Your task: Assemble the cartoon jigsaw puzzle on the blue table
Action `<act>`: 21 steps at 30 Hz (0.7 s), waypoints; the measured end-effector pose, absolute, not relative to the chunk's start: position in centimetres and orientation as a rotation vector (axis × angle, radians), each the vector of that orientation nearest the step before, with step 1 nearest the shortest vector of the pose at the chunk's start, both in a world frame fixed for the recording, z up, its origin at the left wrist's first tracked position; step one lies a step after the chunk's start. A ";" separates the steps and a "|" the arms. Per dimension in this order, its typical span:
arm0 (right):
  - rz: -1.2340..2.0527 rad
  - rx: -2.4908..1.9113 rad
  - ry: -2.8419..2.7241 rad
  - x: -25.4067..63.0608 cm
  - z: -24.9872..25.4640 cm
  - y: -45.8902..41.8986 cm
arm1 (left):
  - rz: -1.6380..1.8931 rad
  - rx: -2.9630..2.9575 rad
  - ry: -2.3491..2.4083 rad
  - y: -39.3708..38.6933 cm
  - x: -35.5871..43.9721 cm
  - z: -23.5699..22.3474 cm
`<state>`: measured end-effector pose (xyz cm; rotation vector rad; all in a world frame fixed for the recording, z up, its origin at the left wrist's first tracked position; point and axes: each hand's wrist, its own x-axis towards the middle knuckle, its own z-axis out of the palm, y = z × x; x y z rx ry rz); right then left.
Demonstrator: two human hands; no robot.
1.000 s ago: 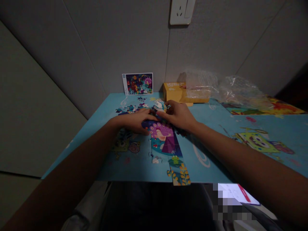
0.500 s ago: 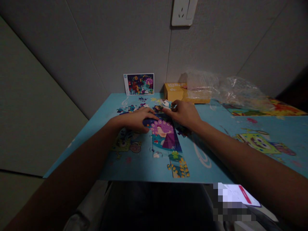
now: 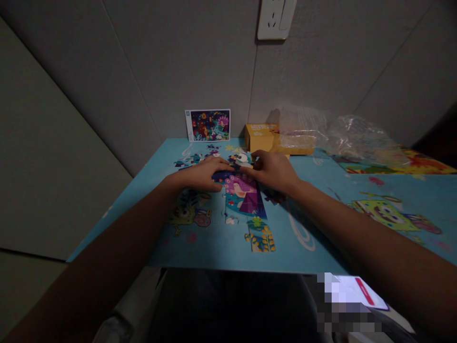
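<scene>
A partly joined jigsaw puzzle lies on the blue table, showing a pink-and-purple peacock, with a frog and yellow leaves at its near end. My left hand rests palm down over the puzzle's upper left part, fingers stretched out. On the upper right edge lies my right hand, its thumb on the puzzle and its index finger bent apart from the thumb. Between and just beyond the fingertips is a piece with a white figure. Loose puzzle pieces lie behind my left hand; others are partly hidden under my right wrist.
A picture card leans on the wall at the back. Right of it stand a yellow box and crumpled clear plastic over a colourful sheet. A lit screen is below the table's front edge.
The joined puzzle has slid a little away from me under my hands. My right fingers have shifted slightly, and the white-figured piece by them now looks flatter.
</scene>
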<state>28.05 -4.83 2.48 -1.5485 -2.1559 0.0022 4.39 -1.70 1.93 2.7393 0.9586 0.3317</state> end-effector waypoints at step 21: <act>0.030 -1.364 -2.468 27.4 3.1 -5.6 | 0.622 2.823 0.951 -3.6 6.0 3.1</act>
